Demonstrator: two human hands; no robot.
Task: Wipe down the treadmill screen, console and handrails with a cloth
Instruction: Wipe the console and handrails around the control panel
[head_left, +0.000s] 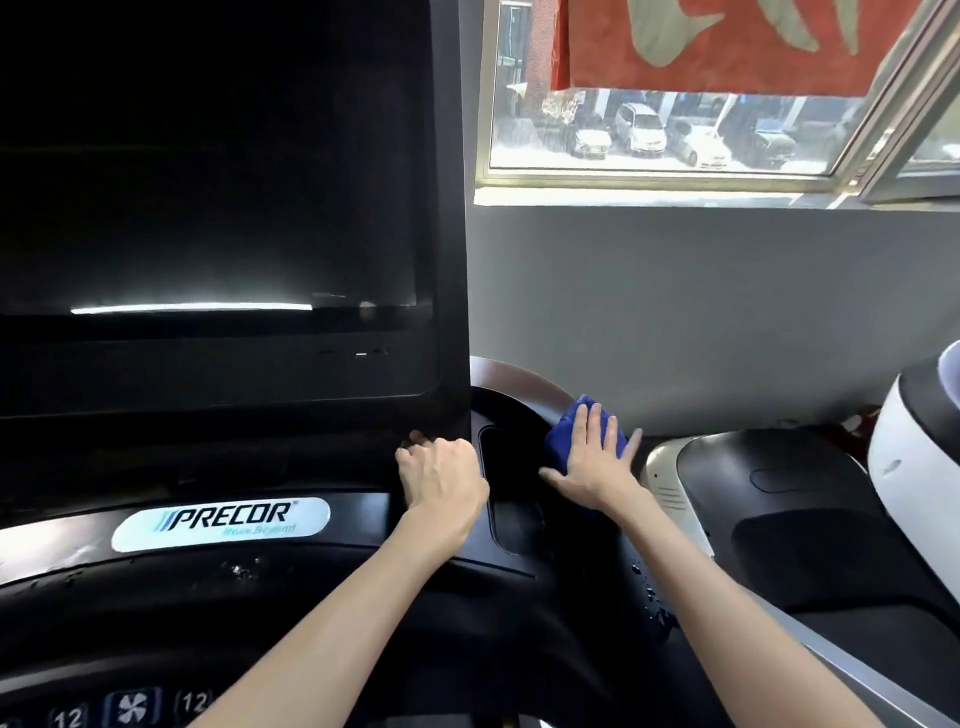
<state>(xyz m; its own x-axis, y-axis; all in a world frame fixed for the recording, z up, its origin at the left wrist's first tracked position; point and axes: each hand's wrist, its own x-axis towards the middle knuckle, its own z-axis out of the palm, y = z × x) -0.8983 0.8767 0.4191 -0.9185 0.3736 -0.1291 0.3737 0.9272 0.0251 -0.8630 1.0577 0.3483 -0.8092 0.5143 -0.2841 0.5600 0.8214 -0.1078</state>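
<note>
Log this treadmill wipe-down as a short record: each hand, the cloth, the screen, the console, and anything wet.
left hand: fingers curled at the screen's lower right corner; whether they have a grip on its edge is unclear
right hand: flat, fingers straight, pressing on the cloth
cloth: blue, bunched, on the curved right rim of the console
screen: dark, with a streak of reflected light near its bottom
console: black, carries the Precor badge
droplets: on the console's right side beside the right forearm, a few more below the badge
</note>
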